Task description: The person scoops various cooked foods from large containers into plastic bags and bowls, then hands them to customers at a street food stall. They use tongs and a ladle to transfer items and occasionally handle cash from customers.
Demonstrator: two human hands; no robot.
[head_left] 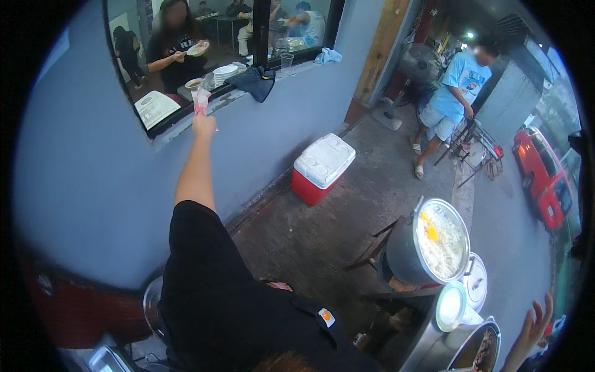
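Note:
My left arm, in a black sleeve, reaches out to the window ledge. At its end my left hand is closed around a piece of pink-and-white paper, perhaps a banknote; its print is too small to make out. Just beyond the paper are a bowl of brown liquid and a stack of white plates. At the lower right, my right hand is raised with its fingers apart, holding nothing. Beside it stands a metal pot with dark, chunky food inside.
Behind the window a person holds a plate and utensil. A red cooler with a white lid sits by the wall. A large pot of rice stands on the right. Farther back are a person in light blue, a fan and a red vehicle.

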